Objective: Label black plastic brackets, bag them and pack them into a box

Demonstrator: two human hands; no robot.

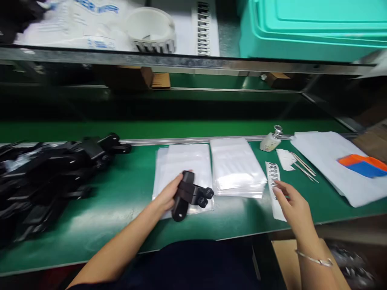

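My left hand is closed round a black plastic clamp-like part with two round knobs at its right end. The part is held above a stack of clear plastic bags. On the right, my right hand has its thumb and forefinger together at the edge of a white strip of black-printed labels. Whether a label has lifted between those fingertips is too small to see. A second stack of clear bags lies between the hands.
Many black plastic parts are heaped on the left of the green bench. Behind the strip stand a small bottle, a white tissue and thin sticks. Overhead, a shelf edge carries a label roll and teal bins.
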